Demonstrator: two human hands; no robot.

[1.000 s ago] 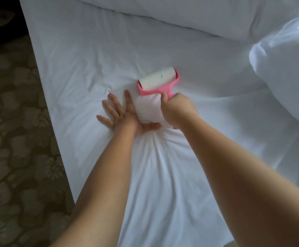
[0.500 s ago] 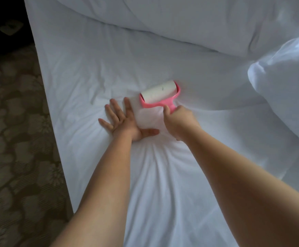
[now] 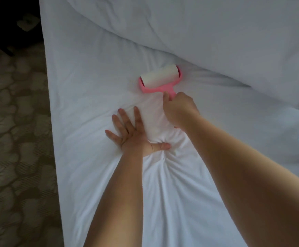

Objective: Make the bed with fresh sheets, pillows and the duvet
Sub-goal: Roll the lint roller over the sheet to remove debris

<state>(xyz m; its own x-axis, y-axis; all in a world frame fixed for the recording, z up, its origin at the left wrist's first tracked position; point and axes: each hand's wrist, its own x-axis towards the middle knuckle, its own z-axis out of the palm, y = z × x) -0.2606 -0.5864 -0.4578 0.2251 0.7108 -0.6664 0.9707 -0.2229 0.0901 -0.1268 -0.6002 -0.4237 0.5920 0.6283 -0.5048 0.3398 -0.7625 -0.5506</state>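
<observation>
White cotton sheet (image 3: 95, 72) covers the bed and serves as the ground for everything else, drawn into a fan of creases that radiate toward the camera from a bunched knot just beside the left thumb. On that sheet the left hand (image 3: 132, 132) lies flat, palm down, its four fingers straight and spread away from the camera, its thumb stretched sideways toward the right arm and pressing into the gathered cloth; its grip is apart, clamped on nothing. Just beyond the left hand's fingertips and a little toward the right arm, the right hand (image 3: 179, 108) curls its fingers tight round the pink handle of a lint roller (image 3: 160, 79), so its grip is clamped on that tool. The roller's white drum rests on the sheet, held in a pink frame, lying crosswise to the handle. Past the roller, on the far side of the sheet, a bulky white duvet (image 3: 216, 32) is heaped, its folded edge running diagonally and lying just beside the drum. Off the sheet's left edge is patterned brown carpet (image 3: 11, 139), dark toward the far corner
</observation>
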